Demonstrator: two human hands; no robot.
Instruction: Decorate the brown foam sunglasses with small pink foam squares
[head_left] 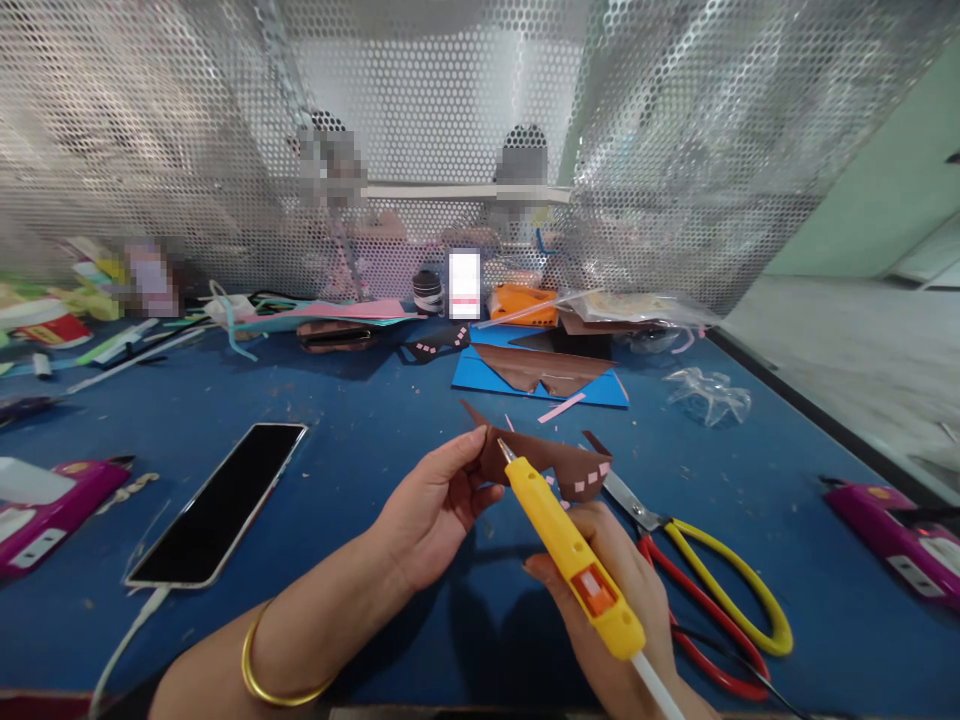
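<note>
My left hand [439, 510] pinches one end of brown paper glasses [544, 450] between thumb and fingers. Small pink squares line the lower edge of their right lens shape. A yellow hot glue gun [547, 520] with a white stick at its rear is gripped in my right hand [626, 580]. Its metal tip is at the glasses' left part; whether it touches the paper I cannot tell. Beside my right hand lie scissors [664, 525] with one red and one yellow handle. Pink paper strips [562, 407] rest just beyond the glasses.
A phone [225, 500] on a cable lies to the left. Purple glue guns [56, 515] sit at both sides. Blue card [540, 380] with brown paper lies ahead, near dark paper glasses [431, 345]. A perforated metal screen [450, 100] stands behind, with people beyond it.
</note>
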